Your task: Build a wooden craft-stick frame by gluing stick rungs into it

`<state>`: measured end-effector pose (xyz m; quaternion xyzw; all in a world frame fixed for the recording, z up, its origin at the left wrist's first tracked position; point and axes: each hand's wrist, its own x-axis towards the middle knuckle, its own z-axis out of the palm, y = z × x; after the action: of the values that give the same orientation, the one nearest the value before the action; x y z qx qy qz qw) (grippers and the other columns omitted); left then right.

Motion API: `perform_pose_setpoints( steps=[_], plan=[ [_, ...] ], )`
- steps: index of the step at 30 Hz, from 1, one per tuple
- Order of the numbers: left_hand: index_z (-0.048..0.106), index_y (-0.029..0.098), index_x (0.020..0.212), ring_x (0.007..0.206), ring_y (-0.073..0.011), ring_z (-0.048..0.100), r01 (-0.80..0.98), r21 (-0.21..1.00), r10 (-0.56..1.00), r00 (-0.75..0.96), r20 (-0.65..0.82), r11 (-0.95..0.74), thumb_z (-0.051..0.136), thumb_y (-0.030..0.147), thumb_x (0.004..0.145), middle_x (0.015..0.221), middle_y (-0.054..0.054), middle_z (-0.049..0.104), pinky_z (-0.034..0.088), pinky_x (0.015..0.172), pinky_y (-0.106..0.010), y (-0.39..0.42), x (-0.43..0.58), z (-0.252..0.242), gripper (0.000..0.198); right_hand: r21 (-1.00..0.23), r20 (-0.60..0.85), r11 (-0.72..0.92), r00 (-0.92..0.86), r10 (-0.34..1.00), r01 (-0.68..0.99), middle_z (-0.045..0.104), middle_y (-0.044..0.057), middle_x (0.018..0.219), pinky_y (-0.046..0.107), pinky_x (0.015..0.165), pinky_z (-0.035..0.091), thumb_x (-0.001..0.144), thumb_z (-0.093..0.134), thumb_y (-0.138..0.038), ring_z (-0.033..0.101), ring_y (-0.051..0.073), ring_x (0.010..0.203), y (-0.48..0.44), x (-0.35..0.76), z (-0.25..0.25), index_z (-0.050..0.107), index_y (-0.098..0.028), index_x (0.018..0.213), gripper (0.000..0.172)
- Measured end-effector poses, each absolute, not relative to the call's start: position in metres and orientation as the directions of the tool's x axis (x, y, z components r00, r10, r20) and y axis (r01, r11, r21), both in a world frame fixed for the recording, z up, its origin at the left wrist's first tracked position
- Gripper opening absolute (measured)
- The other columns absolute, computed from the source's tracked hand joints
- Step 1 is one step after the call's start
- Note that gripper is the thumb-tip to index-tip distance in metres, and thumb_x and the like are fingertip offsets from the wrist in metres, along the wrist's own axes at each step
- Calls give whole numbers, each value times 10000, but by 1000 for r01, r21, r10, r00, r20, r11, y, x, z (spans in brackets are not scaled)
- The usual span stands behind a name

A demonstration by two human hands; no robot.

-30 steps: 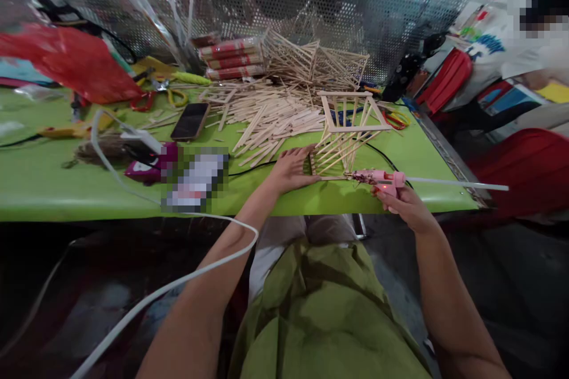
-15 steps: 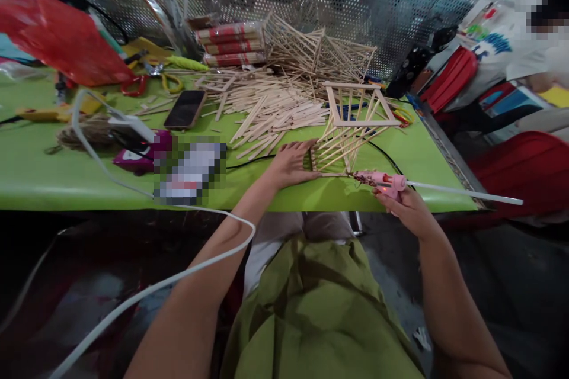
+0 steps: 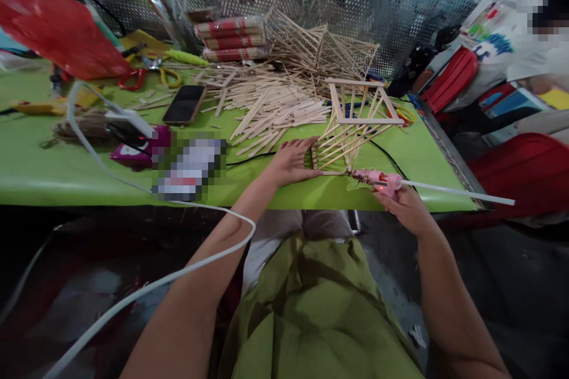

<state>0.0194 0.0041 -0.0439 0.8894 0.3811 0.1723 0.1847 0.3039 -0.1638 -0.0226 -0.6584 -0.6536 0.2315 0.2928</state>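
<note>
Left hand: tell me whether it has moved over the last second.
No: the left hand shows no clear shift against the green tabletop or the loose sticks lying on it.

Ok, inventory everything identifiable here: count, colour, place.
stick frame: one, pale, right of centre
glue gun: one, pink, at frame's front
glue stick: one, whitish, gun's rear
loose sticks: many, pale, mid-table
stick lattice: count unclear, brownish, back
packs: three visible, red-banded, back
phone: one, black, centre-left
pixelated device: one, dark-edged, left
bag: one, red, upper left
adapter: one, white, left
table: one, green, beneath
chairs: two, red, right
left hand: one, bare, against frame
right hand: one, bare, gripping gun
</note>
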Motion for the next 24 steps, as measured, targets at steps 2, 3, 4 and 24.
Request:
perform_pose_setpoints(
  steps=[2,3,4,24],
  plan=[
    [340,252,1547,1346,-347,507,608,461,736,655,168,-646,689,562,799,1502,-104,537,349,1144,-497,4,19,-44,882,-690,72,25,35,997,723,767,83,985,434,911,553,902,620,-515,714,300,949,-164,302,-21,713,-180,974,355],
    [342,250,1547,1349,-350,504,606,460,734,657,170,-649,689,559,800,1508,-106,531,343,1151,-501,4,19,-44,880,-695,67,20,36,997,719,770,82,976,440,912,556,901,622,-513,715,302,950,-165,301,-21,716,-181,978,353],
    [346,250,1545,1353,-353,501,605,459,733,658,172,-651,691,558,797,1511,-108,527,339,1155,-505,5,20,-45,880,-701,59,15,37,998,713,771,78,953,444,908,562,900,624,-511,716,305,949,-166,300,-20,718,-184,980,350],
    [357,286,1544,1368,-358,484,629,446,751,638,170,-636,692,624,775,1516,-91,524,371,1126,-466,5,20,-47,904,-643,84,43,14,996,765,754,100,1060,479,941,547,914,605,-550,704,330,1030,-168,295,-20,715,-216,1057,380]
  ],
)
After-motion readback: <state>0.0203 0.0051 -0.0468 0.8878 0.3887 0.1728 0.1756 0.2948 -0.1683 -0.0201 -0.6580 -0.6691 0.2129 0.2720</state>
